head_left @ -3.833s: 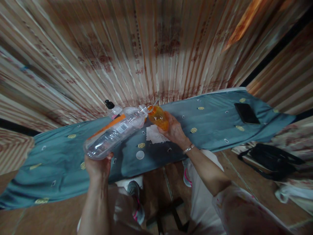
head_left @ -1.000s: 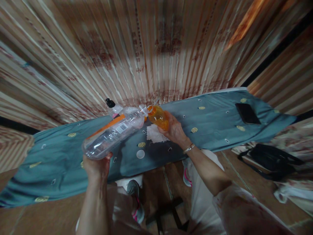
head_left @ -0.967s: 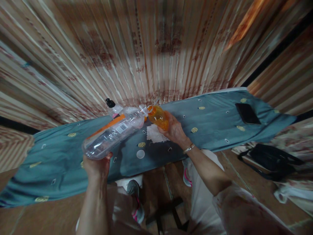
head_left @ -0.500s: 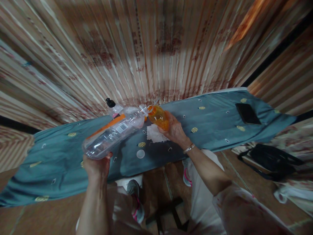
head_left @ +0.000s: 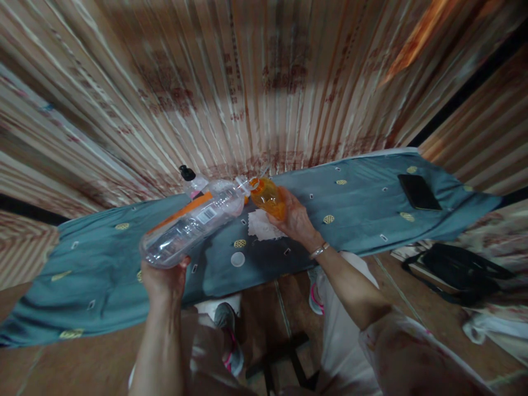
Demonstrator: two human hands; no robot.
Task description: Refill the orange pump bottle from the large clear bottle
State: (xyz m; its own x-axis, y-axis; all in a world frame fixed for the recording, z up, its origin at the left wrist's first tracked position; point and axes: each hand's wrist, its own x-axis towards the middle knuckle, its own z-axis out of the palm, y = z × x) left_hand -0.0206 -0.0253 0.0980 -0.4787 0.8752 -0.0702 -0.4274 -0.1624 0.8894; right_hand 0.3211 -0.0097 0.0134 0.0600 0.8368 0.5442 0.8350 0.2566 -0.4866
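Left hand [head_left: 163, 278] grips the base of the clear bottle [head_left: 192, 225], tilted, neck at 2 o'clock meeting the orange bottle [head_left: 268, 198], which the right hand [head_left: 295, 220] clasps over the blue cloth [head_left: 363, 203]. Pour underway; clear bottle looks nearly empty. Nothing shifted since earlier frames. White cap [head_left: 237, 259] lies at 6 o'clock.

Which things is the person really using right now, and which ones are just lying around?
In use:
- clear bottle, tilted in the left hand
- orange bottle in the right hand, mouths meeting

Lying about:
- phone on the blue cloth
- white cap
- tissue
- black-capped bottle
- black bag on the floor
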